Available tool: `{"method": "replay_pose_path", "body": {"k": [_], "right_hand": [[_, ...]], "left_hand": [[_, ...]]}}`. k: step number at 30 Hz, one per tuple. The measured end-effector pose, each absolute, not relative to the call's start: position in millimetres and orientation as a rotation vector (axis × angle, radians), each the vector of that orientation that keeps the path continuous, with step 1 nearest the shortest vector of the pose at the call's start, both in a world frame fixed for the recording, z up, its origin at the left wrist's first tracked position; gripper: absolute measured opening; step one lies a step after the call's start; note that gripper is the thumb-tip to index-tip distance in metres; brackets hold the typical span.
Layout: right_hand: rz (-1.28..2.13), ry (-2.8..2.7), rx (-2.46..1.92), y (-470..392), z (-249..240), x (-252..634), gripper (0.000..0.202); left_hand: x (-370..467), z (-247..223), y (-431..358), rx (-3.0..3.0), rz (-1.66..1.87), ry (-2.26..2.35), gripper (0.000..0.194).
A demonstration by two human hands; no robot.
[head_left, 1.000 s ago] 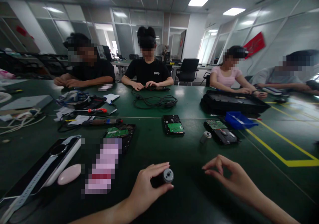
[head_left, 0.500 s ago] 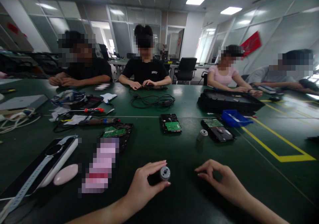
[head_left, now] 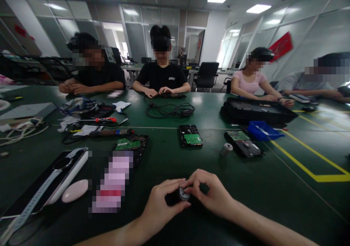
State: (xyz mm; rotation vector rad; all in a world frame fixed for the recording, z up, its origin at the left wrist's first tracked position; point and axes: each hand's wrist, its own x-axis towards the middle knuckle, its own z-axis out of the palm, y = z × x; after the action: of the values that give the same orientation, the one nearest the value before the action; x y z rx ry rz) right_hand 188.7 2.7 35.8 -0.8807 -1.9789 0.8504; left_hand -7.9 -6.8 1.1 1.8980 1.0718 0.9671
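Note:
My left hand (head_left: 160, 202) grips a small round metal motor (head_left: 184, 195) between thumb and fingers, low over the dark green table. The motor's end face points up towards me. My right hand (head_left: 209, 191) has come in from the right with thumb and forefinger pinched at the top of that motor. Whatever sits between those right fingertips, if anything, is too small and hidden to make out. A second, similar motor (head_left: 226, 149) stands upright beyond my right hand. Beside it lies a hard drive (head_left: 244, 144) with its green circuit board showing.
Another hard drive (head_left: 190, 136) lies ahead, a third (head_left: 131, 145) to the left. A watch (head_left: 62, 163), a pink oval object (head_left: 75, 190), a red screwdriver (head_left: 105, 120) and cables (head_left: 171, 109) are around. On the right sit a blue tray (head_left: 265, 130) and a black casing (head_left: 257, 111). Several people sit opposite.
My right hand has moved left from apart to the top of the motor in my left hand. The left hand keeps its grip. The view has shifted slightly.

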Motion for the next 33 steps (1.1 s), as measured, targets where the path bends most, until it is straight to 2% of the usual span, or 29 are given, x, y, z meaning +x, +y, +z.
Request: {"method": "replay_pose_path", "body": {"k": [10,16,22,26,29,33], "right_hand": [[0.807,-2.008,-0.808,2,36,187,0.028],[0.817,-1.940,-0.942,2,36,186,0.035],[0.939,-1.866,-0.958,2,28,186,0.033],[0.984,-1.881,-0.922,2,17,188,0.052],[1.022,-1.899,-0.997,1,8,189,0.059],[1.002,-2.003,-1.021,-2,1,189,0.044]], "left_hand": [[-8,4,-7,1.910,0.987,1.063,0.042],[-8,5,-8,1.888,0.965,1.072,0.044],[-7,5,-9,1.855,0.960,1.067,0.043],[-13,6,-15,1.846,1.073,1.029,0.056],[-18,7,-20,1.863,1.179,1.023,0.054],[-16,9,-20,1.953,1.158,1.037,0.042]]}}
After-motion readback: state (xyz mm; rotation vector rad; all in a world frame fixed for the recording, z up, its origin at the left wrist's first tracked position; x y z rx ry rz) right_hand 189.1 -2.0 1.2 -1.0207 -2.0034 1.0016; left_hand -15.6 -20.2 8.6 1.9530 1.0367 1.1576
